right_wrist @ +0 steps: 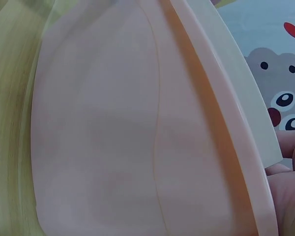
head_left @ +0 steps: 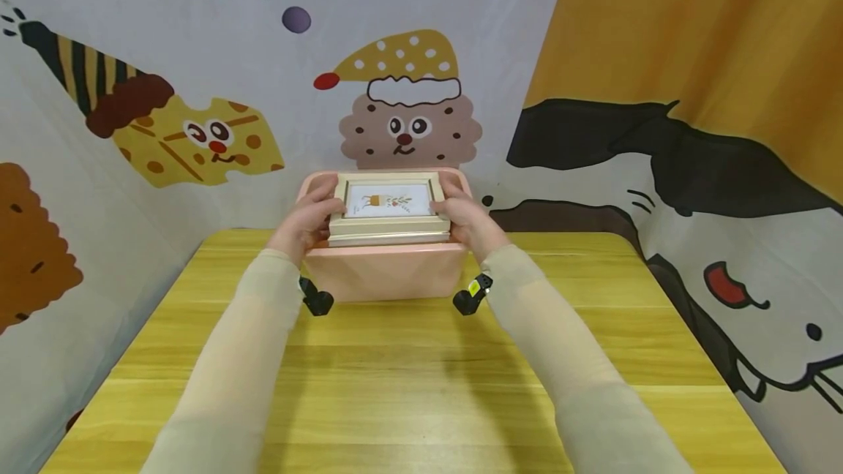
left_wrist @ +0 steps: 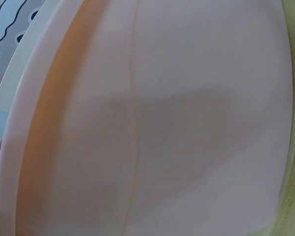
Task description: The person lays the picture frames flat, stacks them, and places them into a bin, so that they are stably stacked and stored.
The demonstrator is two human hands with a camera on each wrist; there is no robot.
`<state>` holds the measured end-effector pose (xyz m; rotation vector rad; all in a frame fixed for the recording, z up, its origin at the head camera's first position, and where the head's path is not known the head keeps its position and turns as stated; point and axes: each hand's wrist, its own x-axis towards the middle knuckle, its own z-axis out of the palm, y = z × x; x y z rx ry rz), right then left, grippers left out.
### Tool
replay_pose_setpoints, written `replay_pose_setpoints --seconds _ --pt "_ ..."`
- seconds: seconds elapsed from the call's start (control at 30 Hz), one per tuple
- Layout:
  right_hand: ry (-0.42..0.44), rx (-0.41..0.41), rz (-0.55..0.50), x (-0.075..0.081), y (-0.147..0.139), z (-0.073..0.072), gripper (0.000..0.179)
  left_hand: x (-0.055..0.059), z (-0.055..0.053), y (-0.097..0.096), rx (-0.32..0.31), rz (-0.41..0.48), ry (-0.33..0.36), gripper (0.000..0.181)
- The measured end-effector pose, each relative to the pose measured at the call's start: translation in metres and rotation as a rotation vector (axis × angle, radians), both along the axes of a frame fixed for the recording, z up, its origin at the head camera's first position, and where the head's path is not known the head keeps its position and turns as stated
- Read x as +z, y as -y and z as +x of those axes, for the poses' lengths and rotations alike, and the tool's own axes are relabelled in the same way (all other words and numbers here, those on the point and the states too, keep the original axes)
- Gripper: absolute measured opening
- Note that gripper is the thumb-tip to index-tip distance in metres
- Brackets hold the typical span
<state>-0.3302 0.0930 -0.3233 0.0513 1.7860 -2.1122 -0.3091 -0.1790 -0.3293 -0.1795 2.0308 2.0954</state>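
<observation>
A cream picture frame [head_left: 388, 225] lies face up at the top of the pink bin [head_left: 388, 273], showing a small drawing of an orange pot and leafy sprigs. Under it is the edge of another pale frame [head_left: 388, 239]. My left hand [head_left: 308, 216] grips the frames' left side, thumb over the top frame's border. From the right, my right hand [head_left: 466, 216] holds the opposite side the same way. In both wrist views the bin's front wall [left_wrist: 187, 59] fills most of the picture, and a pale frame edge [right_wrist: 236, 69] shows above the rim.
The bin stands on a yellow wood-grain table [head_left: 395, 379], near its back edge. Behind hangs a cloth [head_left: 217, 35] printed with cartoon food and an animal. A black wrist camera [head_left: 317, 298] sits at the left cuff, another camera [head_left: 471, 297] at the right.
</observation>
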Motion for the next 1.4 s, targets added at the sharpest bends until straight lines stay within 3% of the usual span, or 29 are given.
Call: replay_pose_setpoints --seconds 0.77,0.87,1.0,1.1,1.27,1.4 --pt "0.066 -0.025 -0.021 -0.004 0.002 -0.007 0.076 -0.004 -0.004 -0.003 -0.006 -0.010 0.045 0.087" --pt "0.054 -0.013 0.030 -0.007 0.003 -0.009 0.075 -0.003 -0.002 -0.007 -0.019 -0.046 0.030 0.084" --pt "0.005 -0.005 0.173 -0.005 0.005 -0.010 0.074 0.001 0.001 -0.014 -0.012 -0.063 0.048 0.077" --pt "-0.008 -0.006 0.190 0.000 0.005 -0.006 0.072 0.005 0.005 -0.015 -0.004 -0.084 0.065 0.077" --pt "0.007 0.047 0.089 0.005 0.007 0.004 0.063 0.010 0.011 -0.013 -0.029 -0.139 0.026 0.077" --pt "-0.034 0.088 0.125 0.010 0.006 0.012 0.062 0.015 0.017 -0.012 -0.063 -0.146 0.009 0.075"
